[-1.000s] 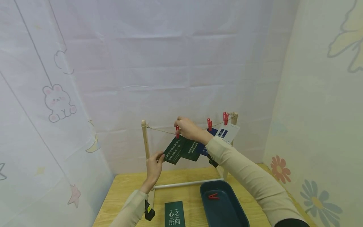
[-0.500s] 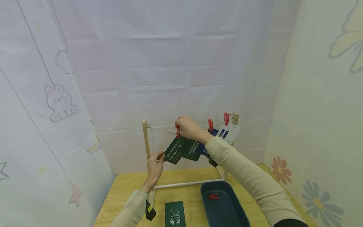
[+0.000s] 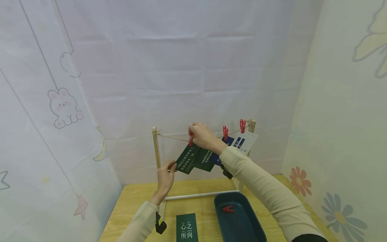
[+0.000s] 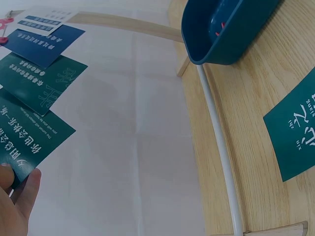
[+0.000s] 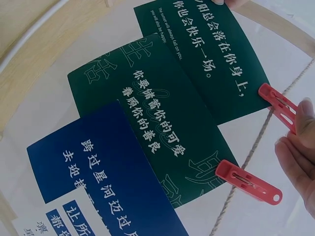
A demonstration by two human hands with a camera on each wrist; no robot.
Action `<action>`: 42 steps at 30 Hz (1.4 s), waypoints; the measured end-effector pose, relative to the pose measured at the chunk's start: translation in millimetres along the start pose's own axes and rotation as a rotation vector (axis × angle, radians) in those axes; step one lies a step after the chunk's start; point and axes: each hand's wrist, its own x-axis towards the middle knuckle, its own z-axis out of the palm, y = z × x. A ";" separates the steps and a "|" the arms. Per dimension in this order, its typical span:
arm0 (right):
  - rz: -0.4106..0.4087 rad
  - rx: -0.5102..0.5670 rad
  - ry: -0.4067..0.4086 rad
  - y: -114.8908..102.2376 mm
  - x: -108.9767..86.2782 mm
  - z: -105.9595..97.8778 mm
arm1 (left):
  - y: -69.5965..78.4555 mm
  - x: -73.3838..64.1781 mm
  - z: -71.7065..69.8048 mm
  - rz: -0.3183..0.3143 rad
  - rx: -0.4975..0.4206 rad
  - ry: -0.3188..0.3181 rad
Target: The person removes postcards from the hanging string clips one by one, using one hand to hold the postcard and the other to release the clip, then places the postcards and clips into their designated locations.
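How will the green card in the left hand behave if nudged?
The green card is probably fairly stiff: it looks flat between left hand and red clip. Likely light: only its corner is pinched. Could swing if released: clipped near one corner.

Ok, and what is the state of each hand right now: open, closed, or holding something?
Left hand: pinching the leftmost hanging dark green rectangular card by one corner.
Right hand: pinching a red plastic clothespin at that card's upper corner.

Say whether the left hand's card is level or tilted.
Tilted: the card slants in the head view, the left hand pinching one corner.
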 end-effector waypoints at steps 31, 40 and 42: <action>-0.098 0.041 0.118 5.1 -9.3 -1.8 | 4.4 -0.5 3.0 -0.037 -0.073 -0.001; -0.076 0.050 0.163 6.9 -11.3 -2.8 | 5.0 -1.0 3.2 -0.047 -0.067 -0.002; -0.066 0.053 0.184 7.1 -12.3 -2.8 | 4.6 -1.3 3.1 -0.048 -0.071 -0.003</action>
